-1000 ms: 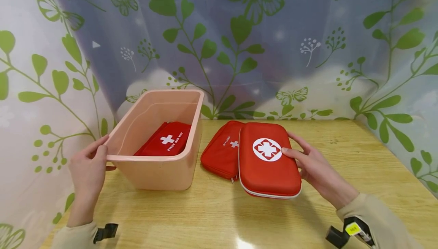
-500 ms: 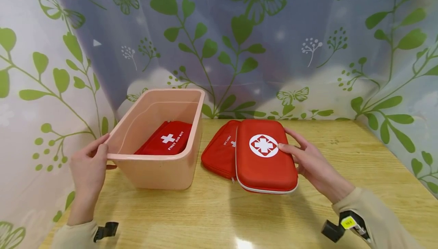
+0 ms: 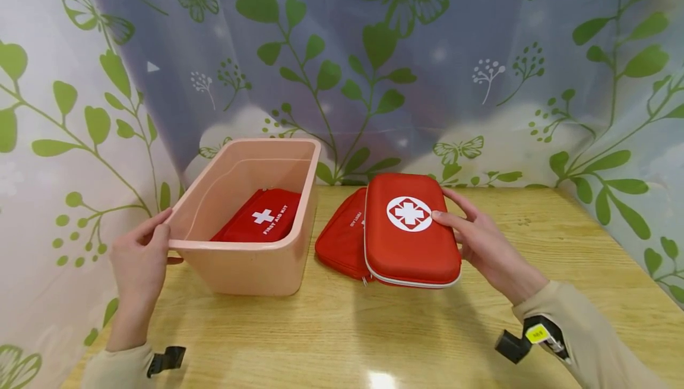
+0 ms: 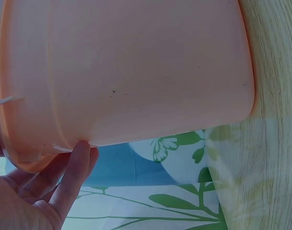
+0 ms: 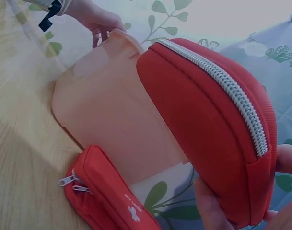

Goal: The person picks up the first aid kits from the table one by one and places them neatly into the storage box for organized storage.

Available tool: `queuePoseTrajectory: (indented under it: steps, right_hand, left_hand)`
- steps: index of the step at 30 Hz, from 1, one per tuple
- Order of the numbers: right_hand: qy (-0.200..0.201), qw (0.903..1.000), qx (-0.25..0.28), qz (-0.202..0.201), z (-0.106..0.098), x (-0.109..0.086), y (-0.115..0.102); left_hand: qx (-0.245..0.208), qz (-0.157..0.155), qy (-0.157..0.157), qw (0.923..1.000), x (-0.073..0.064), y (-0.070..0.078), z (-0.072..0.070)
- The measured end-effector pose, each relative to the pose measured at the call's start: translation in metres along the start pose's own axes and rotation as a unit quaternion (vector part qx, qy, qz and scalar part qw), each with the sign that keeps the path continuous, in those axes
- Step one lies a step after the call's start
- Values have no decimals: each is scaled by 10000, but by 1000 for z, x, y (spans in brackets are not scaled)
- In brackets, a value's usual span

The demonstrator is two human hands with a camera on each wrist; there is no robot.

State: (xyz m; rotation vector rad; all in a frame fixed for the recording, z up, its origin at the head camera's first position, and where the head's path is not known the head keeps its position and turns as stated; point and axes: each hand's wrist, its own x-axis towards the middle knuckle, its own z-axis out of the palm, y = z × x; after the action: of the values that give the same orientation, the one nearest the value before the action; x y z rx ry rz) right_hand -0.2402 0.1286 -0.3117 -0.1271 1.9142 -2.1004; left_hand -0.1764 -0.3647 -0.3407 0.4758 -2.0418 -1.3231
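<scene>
Wood-grain tabletop [image 3: 331, 341]. Directly on it: pink plastic bin [image 3: 251, 273], at the left hand [image 3: 140, 258]; red zippered first-aid pouch [image 3: 341, 246], between bin and right hand [image 3: 488, 246], just beside the bin.

small white glare on the table [image 3: 320, 341]

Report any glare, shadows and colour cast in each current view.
Head view: white glare on the table at the bottom edge, a soft shadow below the red case with the round emblem; left wrist view: dull, with a bluish cast, the pink tub looking muted; right wrist view: the backdrop washes out to white toward the upper right.
</scene>
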Motion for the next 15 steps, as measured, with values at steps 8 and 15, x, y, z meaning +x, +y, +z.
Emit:
queuePoseTrajectory:
  steps: [8,15]
  right_hand:
    - [-2,9999,34,-113,1,4,-10]
    - [44,9997,158,-159,5,9,-18]
  left_hand:
    - [30,-6,-2,10000,-1,0,0]
    - [2,-3,0,10000,-1,1,-1]
